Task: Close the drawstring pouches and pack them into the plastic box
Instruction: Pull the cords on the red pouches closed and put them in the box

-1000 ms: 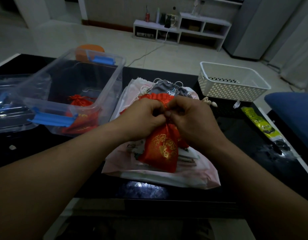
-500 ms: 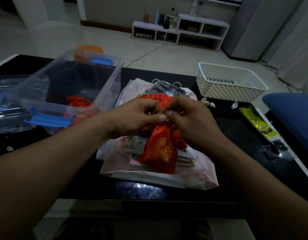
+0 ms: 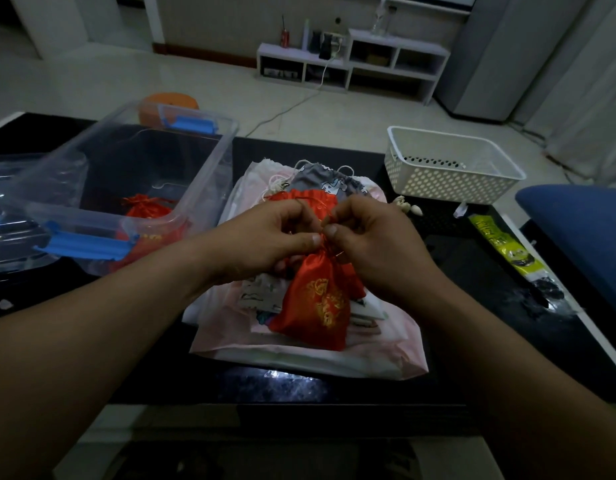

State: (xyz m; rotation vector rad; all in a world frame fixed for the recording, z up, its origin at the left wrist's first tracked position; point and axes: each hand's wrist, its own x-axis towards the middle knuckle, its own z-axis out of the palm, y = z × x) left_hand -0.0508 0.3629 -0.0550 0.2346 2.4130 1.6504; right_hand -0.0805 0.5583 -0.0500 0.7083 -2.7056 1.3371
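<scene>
Left hand (image 3: 272,237) and right hand (image 3: 372,244) pinch the neck of a gold-embroidered red satin pouch (image 3: 317,303). It hangs below them, right of a clear plastic box (image 3: 209,168).

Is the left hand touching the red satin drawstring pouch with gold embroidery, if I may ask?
Touching. Head view shows the left hand pinching the red satin drawstring pouch at its gathered neck.

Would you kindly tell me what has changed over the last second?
The left hand and right hand have drawn slightly apart at the knuckles, and the red pouch looks more tightly gathered at its neck. Both still pinch it above the pile. The second red pouch in the plastic box and the white basket have not moved.
</scene>
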